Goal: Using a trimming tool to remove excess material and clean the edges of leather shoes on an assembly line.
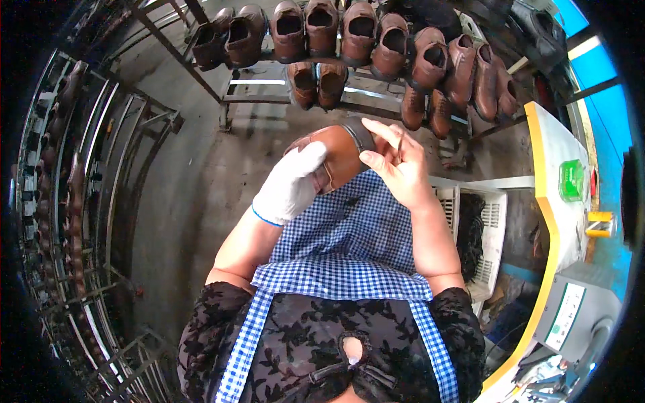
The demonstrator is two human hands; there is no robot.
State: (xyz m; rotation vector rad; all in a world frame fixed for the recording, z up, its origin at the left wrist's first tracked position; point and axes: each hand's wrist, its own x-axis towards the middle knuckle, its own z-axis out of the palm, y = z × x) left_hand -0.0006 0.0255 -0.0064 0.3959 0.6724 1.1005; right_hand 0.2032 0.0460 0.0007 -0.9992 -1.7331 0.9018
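A brown leather shoe [345, 160] is held up in front of my apron, tilted, with a dark sole edge along its far right end. My left hand [290, 183], in a white knit glove with a blue cuff edge, is closed around the shoe's left part and hides some of it. On the other end, my bare right hand [403, 164] grips the dark edge between thumb and fingers. What lies under the right fingertips cannot be made out.
A metal rack [259, 99] ahead carries several brown shoes [358, 30]. More racks [101, 201] stand at the left. On the right are a white crate [494, 235] with dark items and a yellow-edged table [547, 168] bearing a green container [572, 181] and a grey box [576, 310].
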